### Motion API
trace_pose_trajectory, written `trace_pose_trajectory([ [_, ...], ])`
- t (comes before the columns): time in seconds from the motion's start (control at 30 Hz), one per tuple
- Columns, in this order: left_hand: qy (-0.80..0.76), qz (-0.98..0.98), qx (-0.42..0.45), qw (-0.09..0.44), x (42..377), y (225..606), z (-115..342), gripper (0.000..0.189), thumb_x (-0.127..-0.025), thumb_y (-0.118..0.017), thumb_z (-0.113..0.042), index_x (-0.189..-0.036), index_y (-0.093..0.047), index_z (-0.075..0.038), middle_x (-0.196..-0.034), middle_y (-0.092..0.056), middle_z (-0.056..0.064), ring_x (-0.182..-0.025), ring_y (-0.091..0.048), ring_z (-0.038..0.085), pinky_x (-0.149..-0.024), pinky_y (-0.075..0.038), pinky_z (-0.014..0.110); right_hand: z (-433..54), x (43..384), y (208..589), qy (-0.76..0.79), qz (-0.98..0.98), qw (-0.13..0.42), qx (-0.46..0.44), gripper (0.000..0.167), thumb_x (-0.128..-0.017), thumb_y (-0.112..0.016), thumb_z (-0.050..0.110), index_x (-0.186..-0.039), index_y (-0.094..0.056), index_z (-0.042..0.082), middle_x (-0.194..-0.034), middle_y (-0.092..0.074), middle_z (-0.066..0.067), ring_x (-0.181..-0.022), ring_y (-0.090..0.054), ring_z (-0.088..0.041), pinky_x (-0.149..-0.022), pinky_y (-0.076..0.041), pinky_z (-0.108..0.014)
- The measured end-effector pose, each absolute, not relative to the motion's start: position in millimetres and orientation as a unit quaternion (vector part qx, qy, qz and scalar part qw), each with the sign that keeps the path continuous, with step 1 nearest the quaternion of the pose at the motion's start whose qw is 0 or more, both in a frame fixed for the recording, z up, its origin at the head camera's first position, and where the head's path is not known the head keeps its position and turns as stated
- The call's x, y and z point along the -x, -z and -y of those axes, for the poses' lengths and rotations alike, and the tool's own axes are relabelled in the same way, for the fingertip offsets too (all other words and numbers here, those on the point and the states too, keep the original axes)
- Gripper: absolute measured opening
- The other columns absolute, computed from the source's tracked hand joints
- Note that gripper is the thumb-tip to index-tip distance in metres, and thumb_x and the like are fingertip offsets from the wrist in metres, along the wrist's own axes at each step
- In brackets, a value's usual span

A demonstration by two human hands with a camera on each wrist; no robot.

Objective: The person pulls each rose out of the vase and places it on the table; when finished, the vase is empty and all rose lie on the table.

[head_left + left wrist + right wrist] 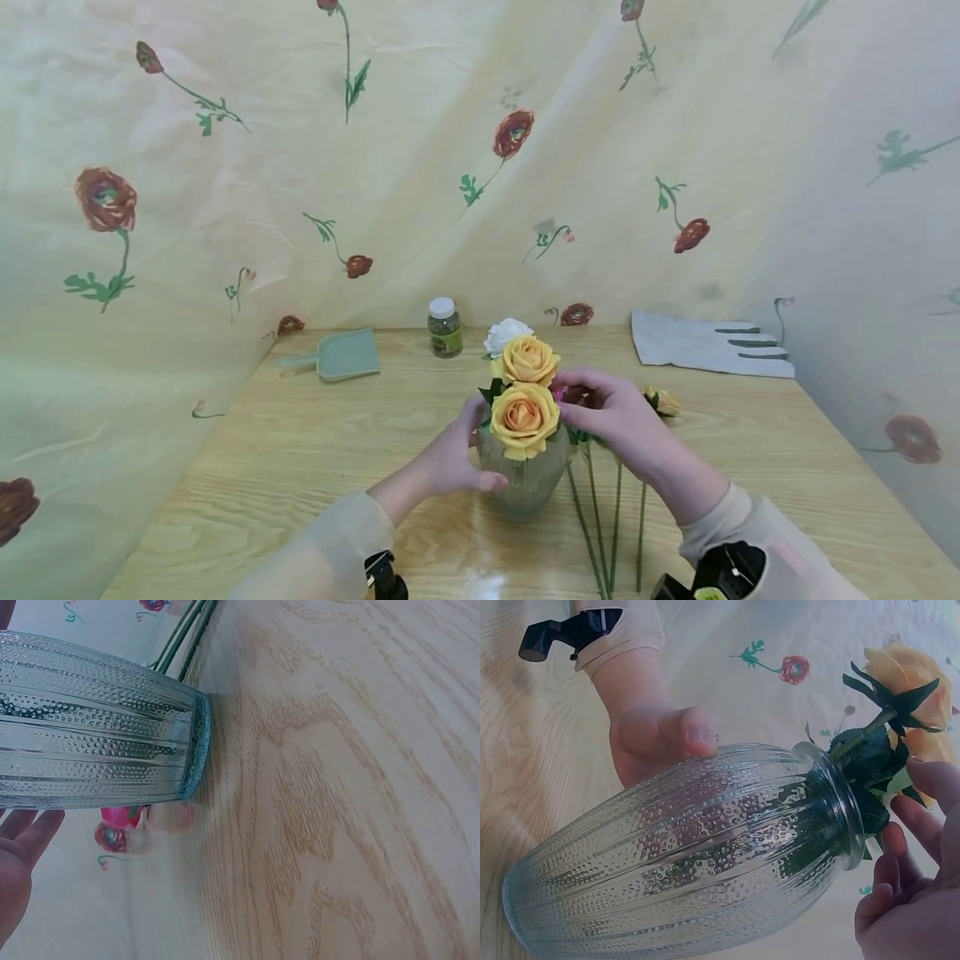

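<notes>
A ribbed clear glass vase (522,481) stands upright on the table, and my left hand (448,457) holds its left side, thumb at the front. Two yellow roses (525,419) and a white rose (507,335) rise above the vase's mouth. In the right wrist view, green leaves (870,769) and stems enter the glass. My right hand (611,410) is at the right edge of the yellow roses, its thumb and forefinger apart, touching or very near the petals. Part of the left hand's fingers is hidden behind the vase.
Right of the vase lie several long green stems (596,525) and a small yellow rose (663,402). Dark red petals (583,397) show behind my right hand. Farther back are a dustpan (348,356), a white-lidded jar (446,331) and a grey-white slotted cloth (708,344).
</notes>
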State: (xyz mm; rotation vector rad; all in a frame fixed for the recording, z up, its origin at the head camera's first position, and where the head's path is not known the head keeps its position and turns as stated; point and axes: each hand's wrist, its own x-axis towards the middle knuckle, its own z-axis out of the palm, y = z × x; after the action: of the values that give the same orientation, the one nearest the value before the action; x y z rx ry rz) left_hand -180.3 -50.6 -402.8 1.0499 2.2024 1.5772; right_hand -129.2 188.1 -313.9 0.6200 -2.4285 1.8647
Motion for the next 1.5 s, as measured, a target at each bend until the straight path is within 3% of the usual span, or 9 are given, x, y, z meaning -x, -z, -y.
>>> trace_pose_trajectory([
  [0.23, -0.538, -0.749, -0.369, 0.116, 180, 403, 51, 0.088, -0.07, -0.076, -0.028, -0.137, -0.022, -0.008, -0.138, -0.039, 0.011, -0.126, -0.039, 0.021, -0.098, -0.04, 0.034, -187, 127, 318, -0.589, 0.773, 0.011, -0.236, 0.032, -0.085, -0.061, -0.002, -0.117, -0.057, -0.005, -0.098, -0.057, -0.014, -0.083, -0.055, -0.017, -0.065, -0.048, -0.027],
  [0.5, -0.541, -0.742, -0.378, 0.114, 179, 402, 50, 0.088, -0.07, -0.076, -0.021, -0.137, -0.022, -0.007, -0.137, -0.039, 0.013, -0.125, -0.04, 0.023, -0.098, -0.04, 0.033, -182, 121, 317, -0.568, 0.795, 0.027, -0.213, 0.038, -0.08, -0.061, -0.005, -0.117, -0.053, -0.007, -0.097, -0.055, -0.014, -0.082, -0.054, -0.017, -0.067, -0.049, -0.026],
  [0.83, -0.537, -0.751, -0.367, 0.117, 181, 404, 49, 0.091, -0.069, -0.076, -0.034, -0.138, -0.023, -0.009, -0.133, -0.039, 0.009, -0.123, -0.041, 0.021, -0.098, -0.041, 0.034, -173, 121, 310, -0.615, 0.773, 0.04, -0.153, 0.016, -0.09, -0.058, 0.002, -0.102, -0.057, -0.008, -0.092, -0.056, -0.009, -0.083, -0.053, -0.014, -0.067, -0.048, -0.026],
  [1.1, -0.538, -0.753, -0.359, 0.12, 180, 402, 50, 0.094, -0.068, -0.076, -0.038, -0.139, -0.022, -0.009, -0.135, -0.038, 0.007, -0.124, -0.04, 0.02, -0.098, -0.041, 0.033, -169, 127, 311, -0.619, 0.766, 0.027, -0.17, 0.022, -0.088, -0.061, 0.003, -0.108, -0.06, -0.008, -0.09, -0.058, -0.011, -0.081, -0.055, -0.016, -0.067, -0.049, -0.027],
  [1.5, -0.535, -0.757, -0.356, 0.119, 182, 404, 52, 0.102, -0.068, -0.073, -0.048, -0.144, -0.017, -0.008, -0.138, -0.037, 0.008, -0.123, -0.04, 0.019, -0.095, -0.042, 0.033, -155, 132, 309, -0.61, 0.782, 0.034, -0.122, 0.014, -0.085, -0.066, 0.005, -0.095, -0.064, -0.004, -0.084, -0.056, -0.011, -0.077, -0.05, -0.021, -0.061, -0.047, -0.028],
])
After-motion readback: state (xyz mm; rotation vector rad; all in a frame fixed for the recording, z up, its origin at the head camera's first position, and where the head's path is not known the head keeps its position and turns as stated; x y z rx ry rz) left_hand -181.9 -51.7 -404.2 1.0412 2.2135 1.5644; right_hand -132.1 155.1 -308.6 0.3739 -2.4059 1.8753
